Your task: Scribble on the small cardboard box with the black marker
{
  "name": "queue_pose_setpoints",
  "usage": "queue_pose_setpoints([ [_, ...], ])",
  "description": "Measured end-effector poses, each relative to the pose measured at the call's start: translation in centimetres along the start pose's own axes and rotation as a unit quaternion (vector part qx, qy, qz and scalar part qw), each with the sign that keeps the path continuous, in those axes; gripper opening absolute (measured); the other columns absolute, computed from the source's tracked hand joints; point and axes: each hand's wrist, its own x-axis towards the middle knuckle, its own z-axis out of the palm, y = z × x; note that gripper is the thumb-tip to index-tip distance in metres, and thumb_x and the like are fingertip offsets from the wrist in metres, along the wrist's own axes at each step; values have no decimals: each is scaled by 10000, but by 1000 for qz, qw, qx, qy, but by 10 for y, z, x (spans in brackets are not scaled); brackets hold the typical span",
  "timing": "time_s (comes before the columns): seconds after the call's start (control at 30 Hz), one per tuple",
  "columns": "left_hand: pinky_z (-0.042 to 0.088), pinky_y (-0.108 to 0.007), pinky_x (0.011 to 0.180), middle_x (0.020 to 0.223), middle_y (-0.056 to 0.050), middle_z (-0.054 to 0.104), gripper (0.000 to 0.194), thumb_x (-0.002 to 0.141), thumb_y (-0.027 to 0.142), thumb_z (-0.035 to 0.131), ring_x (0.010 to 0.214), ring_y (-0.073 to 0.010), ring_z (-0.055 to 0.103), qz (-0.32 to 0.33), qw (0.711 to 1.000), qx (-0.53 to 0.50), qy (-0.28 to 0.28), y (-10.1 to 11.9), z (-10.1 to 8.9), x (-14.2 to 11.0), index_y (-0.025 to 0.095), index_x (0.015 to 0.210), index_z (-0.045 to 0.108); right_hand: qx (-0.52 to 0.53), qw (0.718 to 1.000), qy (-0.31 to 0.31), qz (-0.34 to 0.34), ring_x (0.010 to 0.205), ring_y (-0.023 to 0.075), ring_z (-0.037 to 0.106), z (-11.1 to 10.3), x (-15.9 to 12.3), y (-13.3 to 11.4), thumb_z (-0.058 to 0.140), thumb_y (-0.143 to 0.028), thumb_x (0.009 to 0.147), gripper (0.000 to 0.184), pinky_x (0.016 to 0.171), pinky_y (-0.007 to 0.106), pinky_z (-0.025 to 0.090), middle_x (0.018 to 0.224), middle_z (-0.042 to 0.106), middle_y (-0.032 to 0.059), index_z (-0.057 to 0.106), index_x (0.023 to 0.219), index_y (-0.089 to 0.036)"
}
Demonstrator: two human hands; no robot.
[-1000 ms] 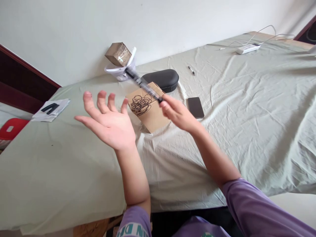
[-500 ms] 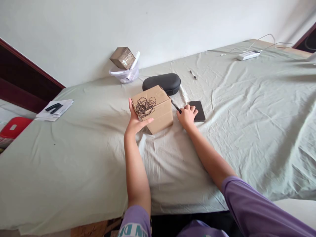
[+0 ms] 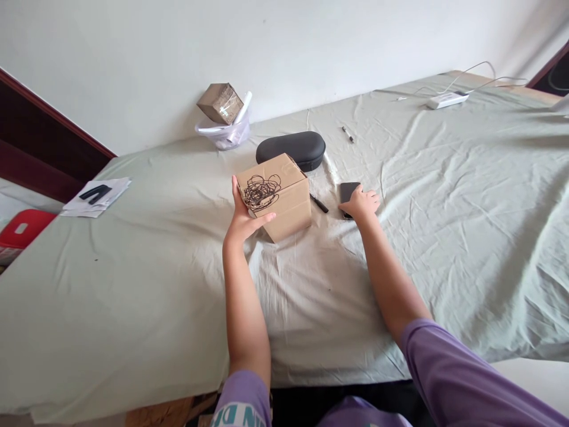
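Note:
A small cardboard box (image 3: 280, 198) with black scribbles on its top stands in the middle of a table covered by a pale green cloth (image 3: 133, 284). My left hand (image 3: 242, 219) grips the box's left side, thumb along the front. My right hand (image 3: 362, 203) rests on a black phone (image 3: 347, 191) to the right of the box, fingers curled over it and covering most of it. A black marker (image 3: 319, 203) lies loose on the cloth between the box and the phone.
A black oval case (image 3: 292, 148) lies just behind the box. Behind it stands a plastic tub (image 3: 224, 133) holding a small brown box. A second pen (image 3: 347, 134), a white power strip (image 3: 446, 99), papers with a black stapler (image 3: 95, 194) and a red bin (image 3: 20, 230) lie around.
A second ago my left hand was raised open and my right held the marker in the air. Since then my left hand took the box; my right laid the marker down and moved onto the phone.

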Motion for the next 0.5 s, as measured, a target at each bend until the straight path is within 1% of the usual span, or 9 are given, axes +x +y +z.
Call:
queue_pose_setpoints([
  [0.1,406,-540,1335,1852,-188,187,1433,678,676,938,1690,-336,366,25,999,40,6,-3,-1,1,297,1735,48,63,998,-7,-9,1498,499,446,0,2,4,943,-252,729,1099,1134,531,442,1576,404,445,370,1621,38],
  [0.17,451,-528,1287,1824,-215,254,1370,697,715,903,1664,-329,413,35,998,59,4,-5,-2,1,245,1718,120,118,993,-28,-12,1399,462,561,-2,6,6,905,-214,762,903,1062,505,511,1468,547,406,488,1521,40],
  [0.27,436,-514,1298,1787,-189,350,1162,738,672,894,1686,-316,372,29,998,53,-2,-6,-2,1,240,1645,311,223,971,-81,-29,1128,361,726,-6,9,5,768,-245,895,439,925,460,599,1209,739,264,671,1274,-46],
  [0.3,426,-514,1309,1768,-173,392,1089,744,660,895,1699,-315,344,26,998,50,-2,-5,-2,1,248,1608,376,254,962,-94,-40,1079,324,747,-9,8,3,697,-287,957,362,888,432,618,1185,759,229,679,1252,-78],
  [0.33,419,-517,1316,1749,-160,425,1048,739,653,901,1706,-316,327,23,999,46,0,-5,-1,1,256,1579,417,293,949,-104,-53,1070,292,757,-13,6,0,606,-327,1018,346,862,405,631,1213,766,206,664,1279,-108],
  [0.37,412,-522,1322,1744,-152,431,1055,723,649,914,1708,-319,322,22,999,41,2,-4,-1,1,264,1574,421,346,928,-118,-70,1087,270,762,-18,2,-4,505,-362,1067,368,848,390,640,1270,762,190,637,1326,-138],
  [0.4,404,-527,1326,1756,-151,408,1103,706,645,926,1706,-325,324,22,999,35,5,-3,0,1,270,1595,391,410,896,-142,-93,1122,259,762,-24,-3,-8,421,-395,1096,404,848,393,647,1339,748,177,608,1372,-167],
  [0.43,397,-531,1329,1781,-157,360,1164,701,641,932,1703,-332,328,22,999,29,6,-3,0,1,271,1629,336,478,852,-172,-124,1164,258,756,-31,-9,-13,373,-433,1109,434,857,412,653,1404,726,165,584,1406,-199],
  [0.5,406,-525,1320,1829,-181,244,1260,693,633,940,1692,-347,348,20,1000,21,10,-2,2,1,272,1677,241,593,744,-237,-197,1235,281,737,-47,-24,-21,414,-532,1089,462,879,474,657,1488,686,141,582,1416,-253],
])
